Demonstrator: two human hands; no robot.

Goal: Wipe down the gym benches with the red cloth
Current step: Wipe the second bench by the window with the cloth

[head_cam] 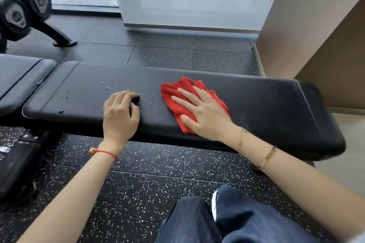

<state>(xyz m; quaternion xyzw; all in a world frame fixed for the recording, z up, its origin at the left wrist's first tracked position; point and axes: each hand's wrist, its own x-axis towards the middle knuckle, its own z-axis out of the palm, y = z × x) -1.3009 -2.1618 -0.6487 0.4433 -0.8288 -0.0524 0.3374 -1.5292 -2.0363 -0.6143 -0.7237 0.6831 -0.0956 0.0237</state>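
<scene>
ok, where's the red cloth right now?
In the head view the red cloth lies flat on the black bench pad, just right of its middle, pressed under the right hand; the left hand rests on the pad beside it.

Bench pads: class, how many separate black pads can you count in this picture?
2. The long bench pad spans the middle, under the red cloth and both hands. The second pad sits at the left edge, cut off by the frame; more may lie beyond.
</scene>
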